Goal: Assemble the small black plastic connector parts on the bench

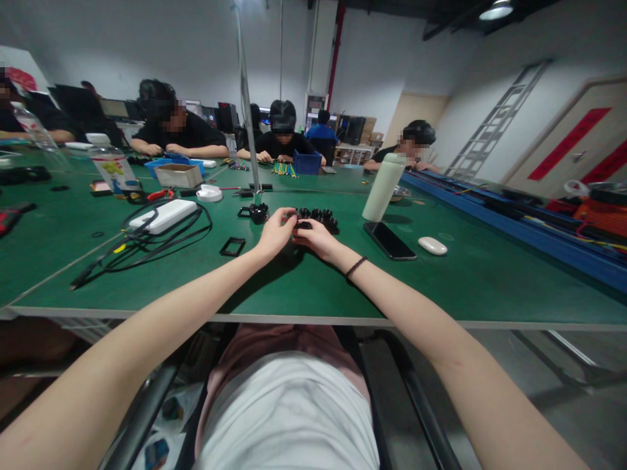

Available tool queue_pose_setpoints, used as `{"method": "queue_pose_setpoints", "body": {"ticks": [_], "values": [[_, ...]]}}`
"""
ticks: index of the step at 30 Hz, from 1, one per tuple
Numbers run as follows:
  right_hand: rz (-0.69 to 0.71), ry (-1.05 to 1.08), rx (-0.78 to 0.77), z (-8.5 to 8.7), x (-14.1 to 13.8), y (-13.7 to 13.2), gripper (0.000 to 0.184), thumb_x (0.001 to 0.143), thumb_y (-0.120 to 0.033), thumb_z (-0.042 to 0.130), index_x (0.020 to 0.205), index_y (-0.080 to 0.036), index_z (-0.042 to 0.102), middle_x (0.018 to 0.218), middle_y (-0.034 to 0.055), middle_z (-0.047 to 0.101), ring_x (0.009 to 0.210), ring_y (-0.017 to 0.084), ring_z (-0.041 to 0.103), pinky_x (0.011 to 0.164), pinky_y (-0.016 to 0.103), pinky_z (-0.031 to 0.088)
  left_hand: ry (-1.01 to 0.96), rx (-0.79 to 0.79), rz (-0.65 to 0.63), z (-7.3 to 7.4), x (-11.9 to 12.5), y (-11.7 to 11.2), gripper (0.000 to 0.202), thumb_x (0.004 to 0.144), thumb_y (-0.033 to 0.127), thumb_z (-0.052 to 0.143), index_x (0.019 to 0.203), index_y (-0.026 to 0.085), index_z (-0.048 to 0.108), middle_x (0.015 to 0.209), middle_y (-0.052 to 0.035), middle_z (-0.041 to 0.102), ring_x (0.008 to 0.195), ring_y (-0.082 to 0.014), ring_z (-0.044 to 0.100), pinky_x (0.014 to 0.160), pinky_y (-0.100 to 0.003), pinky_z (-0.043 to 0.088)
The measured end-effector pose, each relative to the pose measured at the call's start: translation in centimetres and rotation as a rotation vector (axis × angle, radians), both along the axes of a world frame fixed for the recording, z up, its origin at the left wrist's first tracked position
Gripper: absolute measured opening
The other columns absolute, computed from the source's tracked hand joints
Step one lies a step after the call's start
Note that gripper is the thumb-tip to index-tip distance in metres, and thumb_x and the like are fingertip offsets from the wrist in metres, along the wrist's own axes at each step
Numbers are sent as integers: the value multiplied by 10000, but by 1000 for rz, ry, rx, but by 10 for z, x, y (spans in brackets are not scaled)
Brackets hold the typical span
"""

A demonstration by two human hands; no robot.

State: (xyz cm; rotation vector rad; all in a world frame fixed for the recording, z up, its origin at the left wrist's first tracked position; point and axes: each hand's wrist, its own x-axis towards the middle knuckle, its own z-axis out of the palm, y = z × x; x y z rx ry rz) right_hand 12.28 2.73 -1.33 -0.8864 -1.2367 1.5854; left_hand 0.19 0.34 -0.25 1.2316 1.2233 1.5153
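Observation:
Both my hands meet above the middle of the green table, closed around a small black part (pixel 304 225). My left hand (pixel 277 230) pinches it from the left, and my right hand (pixel 321 239) grips it from the right. Fingers cover most of the part, so its exact kind is unclear. Just behind my right hand sits a cluster of small black pieces (pixel 323 217). Left of my left hand lie a black rectangular frame (pixel 232 246) and a few black parts (pixel 258 213).
To the right are a pale green bottle (pixel 385 188), a phone (pixel 390 241) and a white oval case (pixel 432 246). On the left lie a white power strip (pixel 164 216) and its black cable (pixel 147 261). A metal pole (pixel 248 104) rises mid-table. Several people work across the table (pixel 465 287).

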Motion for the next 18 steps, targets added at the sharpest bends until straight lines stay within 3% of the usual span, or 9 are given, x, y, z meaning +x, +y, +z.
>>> {"method": "queue_pose_setpoints", "body": {"ticks": [3, 11, 18], "values": [[14, -1, 5, 0, 0, 0, 274, 682, -8, 693, 855, -169, 553, 696, -25, 623, 609, 90, 606, 629, 219, 545, 161, 130, 73, -4, -1, 0, 115, 747, 124, 663, 850, 171, 645, 768, 4, 622, 702, -117, 554, 676, -205, 409], [21, -9, 20, 3, 0, -3, 194, 715, 1, 632, 824, -154, 589, 688, -23, 618, 604, 81, 589, 633, 205, 528, 364, 150, 49, 0, 1, -5, 92, 777, 123, 618, 818, 176, 680, 836, -24, 678, 738, -144, 580, 742, -236, 425], [20, 3, 7, 3, 0, -3, 228, 682, -3, 669, 820, -160, 578, 703, -23, 625, 640, 91, 597, 662, 221, 530, 268, 140, 107, -1, 1, -5, 123, 752, 120, 648, 861, 176, 657, 835, -25, 673, 790, -153, 602, 763, -238, 431]]}}
